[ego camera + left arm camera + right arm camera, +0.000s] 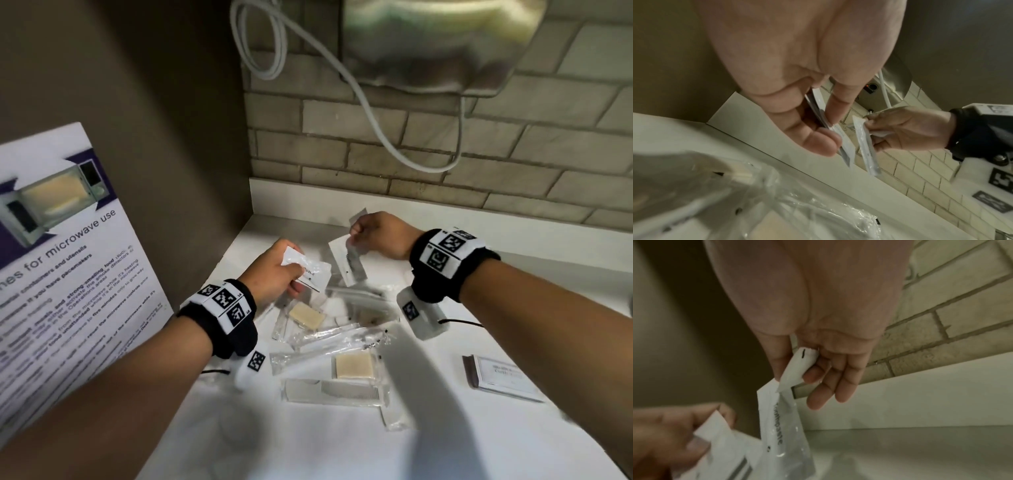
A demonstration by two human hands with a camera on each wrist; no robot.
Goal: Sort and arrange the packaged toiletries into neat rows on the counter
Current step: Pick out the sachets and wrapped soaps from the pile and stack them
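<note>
Above the back of the white counter [325,445], my left hand [294,277] grips a white toothpaste sachet [310,270] between thumb and fingers; the left wrist view shows that sachet [844,142] edge-on. To its right, my right hand [356,236] pinches the top of a second white sachet [349,263], which hangs down. In the right wrist view this sachet [783,418] dangles from thumb and forefinger, close to the left hand's packet [721,443]. On the counter below lie two wrapped soap bars [306,317] [354,366], a wrapped comb [334,390] and clear toothbrush wraps [342,337].
A microwave notice [68,257] leans on the brown side wall at left. A tiled wall closes off the back, with a metal wall unit [431,44] and its looped cord [376,113] overhead. A small white booklet [503,378] lies on the counter at right.
</note>
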